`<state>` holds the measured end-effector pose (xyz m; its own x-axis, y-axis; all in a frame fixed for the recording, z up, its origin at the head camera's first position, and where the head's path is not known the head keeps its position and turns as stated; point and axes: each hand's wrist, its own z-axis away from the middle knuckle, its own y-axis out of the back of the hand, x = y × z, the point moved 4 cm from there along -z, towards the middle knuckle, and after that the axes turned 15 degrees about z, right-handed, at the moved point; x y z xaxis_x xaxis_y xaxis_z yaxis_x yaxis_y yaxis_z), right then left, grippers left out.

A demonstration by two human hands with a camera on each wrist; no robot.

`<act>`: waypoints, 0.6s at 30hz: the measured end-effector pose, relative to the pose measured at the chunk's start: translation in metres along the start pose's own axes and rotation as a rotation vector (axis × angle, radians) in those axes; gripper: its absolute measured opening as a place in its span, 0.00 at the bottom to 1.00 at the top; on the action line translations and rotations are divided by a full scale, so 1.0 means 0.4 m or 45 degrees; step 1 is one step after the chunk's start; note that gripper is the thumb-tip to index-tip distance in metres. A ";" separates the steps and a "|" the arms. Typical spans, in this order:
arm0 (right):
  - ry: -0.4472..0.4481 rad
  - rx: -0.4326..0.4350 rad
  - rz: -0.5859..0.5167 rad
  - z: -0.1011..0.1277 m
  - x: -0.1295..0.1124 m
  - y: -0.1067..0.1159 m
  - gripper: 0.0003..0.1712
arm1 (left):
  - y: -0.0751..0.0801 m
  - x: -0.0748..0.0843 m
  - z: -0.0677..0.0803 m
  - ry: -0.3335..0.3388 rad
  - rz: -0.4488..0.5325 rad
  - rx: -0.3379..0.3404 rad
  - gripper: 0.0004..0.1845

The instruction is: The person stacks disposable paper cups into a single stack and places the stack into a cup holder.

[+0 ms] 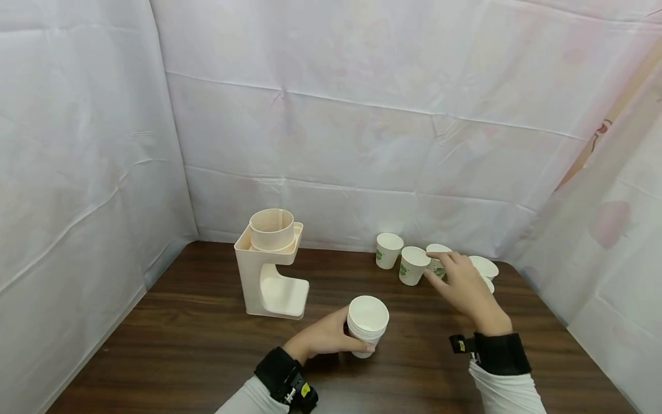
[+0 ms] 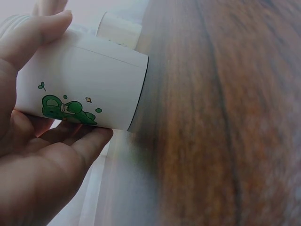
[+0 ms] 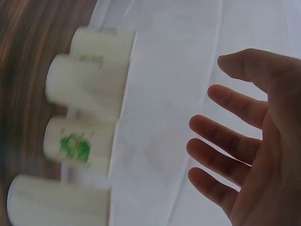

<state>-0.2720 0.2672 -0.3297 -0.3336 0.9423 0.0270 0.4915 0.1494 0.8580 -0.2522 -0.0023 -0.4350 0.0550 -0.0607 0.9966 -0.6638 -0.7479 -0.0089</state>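
1. The left hand point(image 1: 323, 336) holds a stack of paper cups point(image 1: 367, 323). Its fingers are curled around the side of the stack.
2. The stack stands on the dark wooden table point(image 1: 196, 345), near the front, a little right of the cup holder.
3. In the left wrist view, the outer cup point(image 2: 84, 89) is white with a small green picture on it. The thumb point(image 2: 35, 35) is on one side and the fingers point(image 2: 80, 143) are on the other.
4. The right hand point(image 1: 462, 284) is open, with its fingers spread apart. It holds nothing. It reaches over the loose cups at the back of the table.
5. The loose paper cups point(image 1: 412, 264) stand close together in a row by the white cloth wall point(image 1: 331, 132). The right fingertips are just by one of them; I cannot tell if they touch it.
6. In the right wrist view, the open fingers point(image 3: 235, 106) are apart from the blurry cups point(image 3: 80, 146).
7. A cream cup holder point(image 1: 271, 264) stands on the table to the left of the stack, with a round ring on top.
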 end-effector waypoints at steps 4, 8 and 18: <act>-0.080 -0.060 0.036 0.015 0.056 -0.012 0.23 | 0.001 0.000 -0.001 0.002 -0.007 0.009 0.40; -0.152 -0.109 0.064 0.034 0.104 -0.026 0.24 | 0.000 0.002 -0.004 0.006 -0.008 0.007 0.40; -0.371 -0.266 0.106 0.091 0.184 -0.054 0.30 | -0.005 0.002 -0.007 0.011 -0.014 -0.003 0.39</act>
<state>-0.2780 0.3441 -0.3649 -0.0412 0.9989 -0.0204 0.3224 0.0326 0.9460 -0.2529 0.0011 -0.4341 0.0563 -0.0467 0.9973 -0.6647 -0.7471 0.0026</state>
